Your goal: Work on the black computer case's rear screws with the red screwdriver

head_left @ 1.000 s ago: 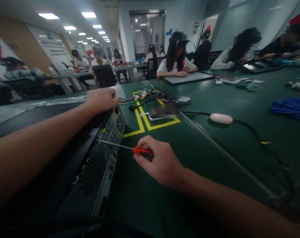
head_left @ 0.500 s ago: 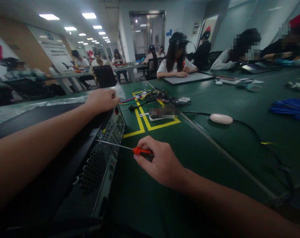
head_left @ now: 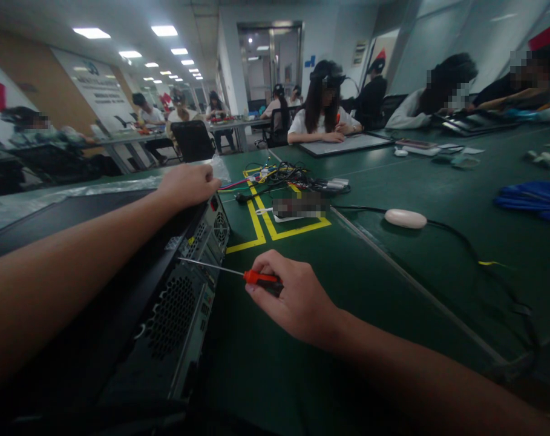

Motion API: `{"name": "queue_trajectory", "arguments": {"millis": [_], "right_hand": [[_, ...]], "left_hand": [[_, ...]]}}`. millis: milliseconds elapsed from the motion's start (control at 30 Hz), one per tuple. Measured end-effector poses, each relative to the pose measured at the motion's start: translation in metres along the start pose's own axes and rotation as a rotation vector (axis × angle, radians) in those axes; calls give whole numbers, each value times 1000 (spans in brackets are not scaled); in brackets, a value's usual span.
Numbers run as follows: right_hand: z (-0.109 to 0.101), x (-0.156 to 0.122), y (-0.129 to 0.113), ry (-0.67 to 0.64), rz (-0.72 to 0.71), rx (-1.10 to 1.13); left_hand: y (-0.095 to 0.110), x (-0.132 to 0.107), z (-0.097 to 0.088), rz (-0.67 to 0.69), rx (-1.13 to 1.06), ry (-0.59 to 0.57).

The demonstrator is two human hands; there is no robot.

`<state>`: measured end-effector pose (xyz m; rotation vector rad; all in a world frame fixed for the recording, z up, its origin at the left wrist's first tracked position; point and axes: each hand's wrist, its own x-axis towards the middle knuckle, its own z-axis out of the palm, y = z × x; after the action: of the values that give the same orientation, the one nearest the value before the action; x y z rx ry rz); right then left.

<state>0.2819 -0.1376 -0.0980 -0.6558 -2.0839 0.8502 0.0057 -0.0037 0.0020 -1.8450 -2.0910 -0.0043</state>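
A black computer case (head_left: 88,209) lies on the green table to the left, its metal back with vents and ports turned to the right. My left hand (head_left: 187,183) rests on the case's far rear corner, fingers curled over the edge and the fingertips hidden. In my right hand (head_left: 297,297) is a screwdriver (head_left: 256,277) with a red and black handle, pinched between thumb and fingers. Its thin shaft points left, and the tip meets the upper rear edge of the case, near a clear sticker (head_left: 173,243). Coloured wires (head_left: 233,183) show just beyond my left hand.
Tangled cables (head_left: 286,175) lie beyond the yellow tape (head_left: 297,229). A black cord with a white oval piece (head_left: 405,218) crosses the right side. A blue bundle (head_left: 531,200) is at far right. Clear plastic (head_left: 2,212) lies behind the case. Several people sit across the table.
Almost nothing differs. Both hands and the screwdriver keep their places, with its tip still at the case edge.
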Motion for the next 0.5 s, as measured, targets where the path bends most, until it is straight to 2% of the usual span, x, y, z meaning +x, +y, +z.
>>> {"name": "queue_trajectory", "arguments": {"millis": [500], "right_hand": [[-2, 0, -2, -1, 9, 1]], "left_hand": [[1, -1, -1, -5, -3, -13]]}}
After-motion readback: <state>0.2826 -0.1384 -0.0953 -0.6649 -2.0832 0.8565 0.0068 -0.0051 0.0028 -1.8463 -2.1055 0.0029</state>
